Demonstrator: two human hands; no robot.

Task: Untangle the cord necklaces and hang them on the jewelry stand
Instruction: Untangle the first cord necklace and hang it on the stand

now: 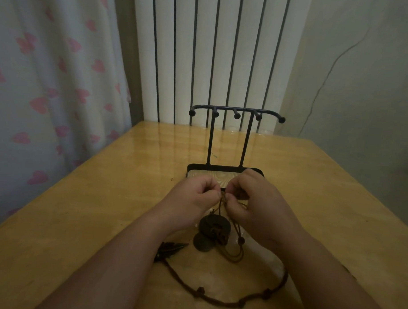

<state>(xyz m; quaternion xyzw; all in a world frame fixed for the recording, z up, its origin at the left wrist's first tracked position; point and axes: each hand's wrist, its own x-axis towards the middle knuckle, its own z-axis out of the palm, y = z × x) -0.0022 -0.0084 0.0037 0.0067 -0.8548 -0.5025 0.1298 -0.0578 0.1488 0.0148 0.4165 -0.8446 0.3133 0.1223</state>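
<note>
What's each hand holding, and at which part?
The left hand and right hand both pinch the thin brown necklace cord at its upper stretch, above the dark round disc pendants.

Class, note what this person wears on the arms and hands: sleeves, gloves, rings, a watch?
Nothing shows. The left hand and right hand have no gloves, both forearms are uncovered to the picture's edge, neither wrist carries a watch or bracelet, and no ring shows on the visible fingers.
</note>
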